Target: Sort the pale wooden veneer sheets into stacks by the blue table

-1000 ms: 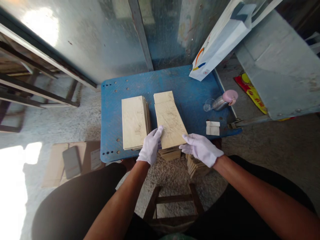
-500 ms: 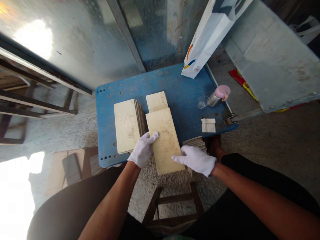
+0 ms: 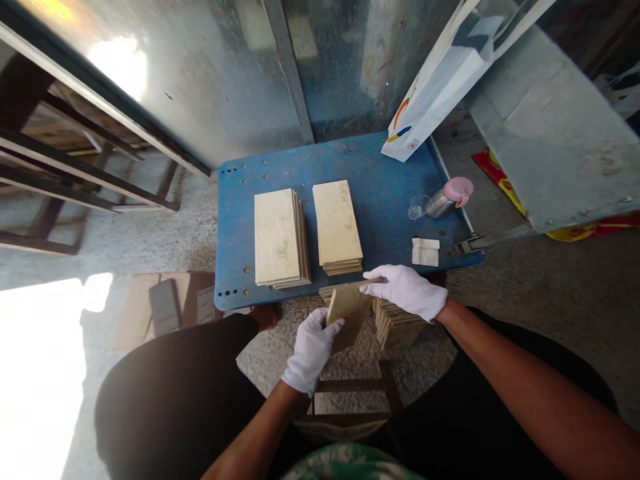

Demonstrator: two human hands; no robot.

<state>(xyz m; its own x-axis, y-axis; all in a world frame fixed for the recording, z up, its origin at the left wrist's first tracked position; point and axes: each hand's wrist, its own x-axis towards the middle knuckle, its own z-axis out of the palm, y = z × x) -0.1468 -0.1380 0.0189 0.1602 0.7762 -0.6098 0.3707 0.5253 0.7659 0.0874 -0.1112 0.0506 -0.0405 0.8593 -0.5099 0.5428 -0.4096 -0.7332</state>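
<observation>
Between my white-gloved hands a thin, pale rectangular board (image 3: 349, 312) is tilted up, close to edge-on, in front of the blue table. My left hand (image 3: 313, 347) grips its left edge, thumb on the near face. My right hand (image 3: 406, 291) pinches its upper right corner. Beyond it, a stack of similar boards (image 3: 340, 223) lies on the table, and a taller stack (image 3: 277, 237) lies to its left. Below the table edge, under my right hand, several more boards (image 3: 397, 323) stand packed together, partly hidden.
The blue table (image 3: 385, 200) bears a white paper bag (image 3: 435, 93), a pink-lidded flask (image 3: 450, 197), a clear cup (image 3: 417, 207) and a folded paper (image 3: 425, 252). A wooden stool (image 3: 350, 385) is between my legs. Cardboard (image 3: 137, 310) lies on the floor at left.
The board lying flat over the right stack has come toward me and tilted up, uncovering that stack. My right hand has moved to its upper corner. The view has shifted left.
</observation>
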